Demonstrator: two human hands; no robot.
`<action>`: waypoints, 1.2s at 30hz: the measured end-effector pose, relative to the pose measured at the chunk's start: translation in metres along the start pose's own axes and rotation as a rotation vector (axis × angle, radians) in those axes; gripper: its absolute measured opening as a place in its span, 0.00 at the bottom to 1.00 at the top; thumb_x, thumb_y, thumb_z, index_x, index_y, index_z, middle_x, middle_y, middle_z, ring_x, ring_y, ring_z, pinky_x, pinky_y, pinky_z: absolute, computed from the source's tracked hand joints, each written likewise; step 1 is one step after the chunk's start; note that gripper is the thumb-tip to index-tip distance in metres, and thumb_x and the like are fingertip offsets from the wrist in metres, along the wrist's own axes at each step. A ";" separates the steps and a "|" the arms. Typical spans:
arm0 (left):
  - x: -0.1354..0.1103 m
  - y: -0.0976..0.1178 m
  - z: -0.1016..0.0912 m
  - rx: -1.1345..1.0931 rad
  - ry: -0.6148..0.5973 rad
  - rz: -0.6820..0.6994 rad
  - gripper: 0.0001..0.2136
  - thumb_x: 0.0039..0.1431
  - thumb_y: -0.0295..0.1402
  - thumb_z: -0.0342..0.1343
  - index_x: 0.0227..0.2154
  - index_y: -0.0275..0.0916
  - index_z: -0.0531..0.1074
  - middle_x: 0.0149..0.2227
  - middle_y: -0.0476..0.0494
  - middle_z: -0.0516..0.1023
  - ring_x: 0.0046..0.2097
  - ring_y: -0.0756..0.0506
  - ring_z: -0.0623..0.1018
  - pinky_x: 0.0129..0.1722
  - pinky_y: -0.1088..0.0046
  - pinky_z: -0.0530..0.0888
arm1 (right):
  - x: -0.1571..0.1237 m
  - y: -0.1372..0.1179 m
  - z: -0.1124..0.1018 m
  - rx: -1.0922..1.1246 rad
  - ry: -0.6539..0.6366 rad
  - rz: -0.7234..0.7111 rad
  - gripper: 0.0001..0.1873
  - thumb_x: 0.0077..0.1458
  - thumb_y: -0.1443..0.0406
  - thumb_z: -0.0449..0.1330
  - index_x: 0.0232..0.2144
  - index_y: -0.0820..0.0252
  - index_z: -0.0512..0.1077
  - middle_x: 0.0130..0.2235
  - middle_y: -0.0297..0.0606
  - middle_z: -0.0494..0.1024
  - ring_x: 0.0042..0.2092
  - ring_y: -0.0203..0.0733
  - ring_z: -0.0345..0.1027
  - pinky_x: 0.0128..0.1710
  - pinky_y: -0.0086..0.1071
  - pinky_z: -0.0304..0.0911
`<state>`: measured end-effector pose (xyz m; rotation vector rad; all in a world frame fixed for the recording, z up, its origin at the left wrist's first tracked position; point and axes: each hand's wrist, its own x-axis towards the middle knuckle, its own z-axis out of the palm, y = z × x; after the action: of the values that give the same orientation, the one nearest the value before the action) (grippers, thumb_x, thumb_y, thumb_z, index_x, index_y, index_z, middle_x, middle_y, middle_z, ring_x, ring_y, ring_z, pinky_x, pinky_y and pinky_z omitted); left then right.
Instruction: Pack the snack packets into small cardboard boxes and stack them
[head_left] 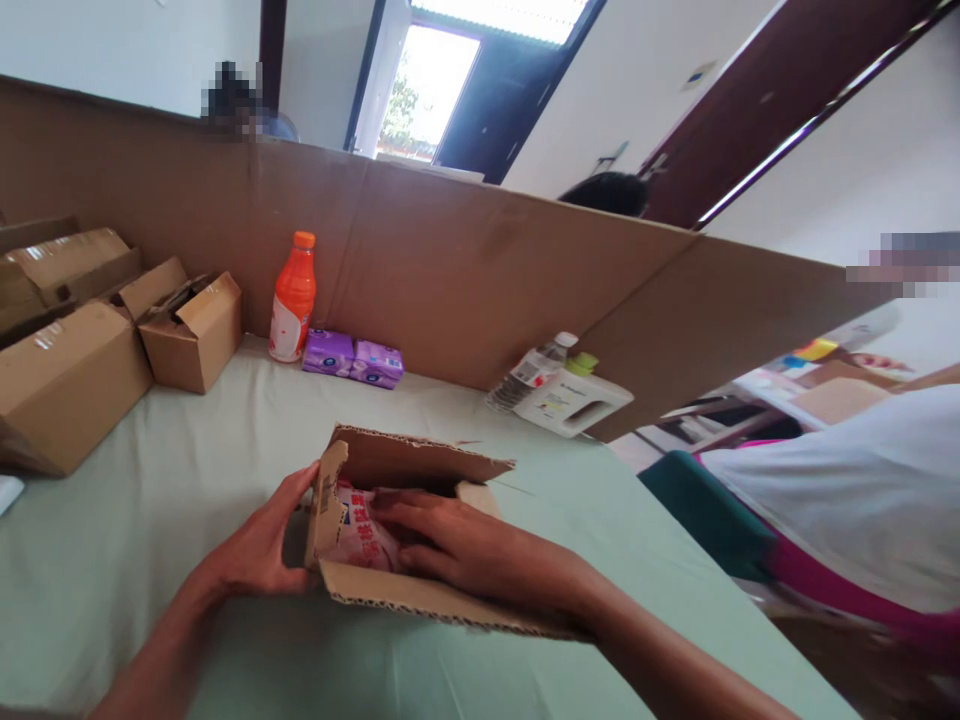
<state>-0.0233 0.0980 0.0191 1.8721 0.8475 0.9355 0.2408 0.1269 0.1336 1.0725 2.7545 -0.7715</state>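
An open cardboard box (326,520) sits on the cloth-covered table in front of me with its flaps raised. My left hand (262,545) grips the box's left end, thumb near the front corner and fingers towards the back corner. Inside lies a pink plastic packet (364,530) with red printed characters. My right hand (457,545) reaches into the box from the right, its fingers stretched out over the packet and touching it. Its thumb cannot be made out, and the hand and flaps hide the rest of the inside.
Several cardboard boxes (75,370) stand at left. Along a cardboard partition (450,270) are an orange bottle (294,300), purple tissue packs (352,360), a clear bottle (532,375) and a white jug (570,403). A person in a white shirt (847,500) is at right, beyond the table edge.
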 end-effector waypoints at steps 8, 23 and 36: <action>-0.001 -0.003 0.001 0.025 -0.014 0.010 0.51 0.52 0.41 0.68 0.71 0.51 0.40 0.72 0.38 0.50 0.70 0.28 0.57 0.68 0.43 0.57 | -0.009 0.001 0.013 -0.289 0.174 0.026 0.18 0.62 0.69 0.56 0.53 0.58 0.75 0.53 0.47 0.78 0.53 0.53 0.71 0.53 0.48 0.65; 0.000 0.002 0.001 0.061 -0.002 0.006 0.49 0.53 0.41 0.66 0.71 0.48 0.42 0.72 0.36 0.51 0.70 0.30 0.58 0.68 0.47 0.59 | -0.037 0.028 0.032 0.026 0.977 -0.026 0.09 0.64 0.64 0.58 0.43 0.52 0.78 0.58 0.42 0.76 0.57 0.49 0.72 0.54 0.42 0.69; -0.002 -0.007 0.003 -0.054 0.011 0.000 0.52 0.49 0.39 0.68 0.71 0.49 0.42 0.73 0.38 0.50 0.69 0.28 0.58 0.67 0.44 0.58 | -0.033 0.074 0.075 1.192 1.176 0.481 0.28 0.41 0.46 0.71 0.40 0.56 0.79 0.42 0.41 0.83 0.40 0.50 0.76 0.39 0.40 0.69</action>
<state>-0.0237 0.0981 0.0111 1.8225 0.8213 0.9606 0.3069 0.1169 0.0451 3.0063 2.0931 -2.3430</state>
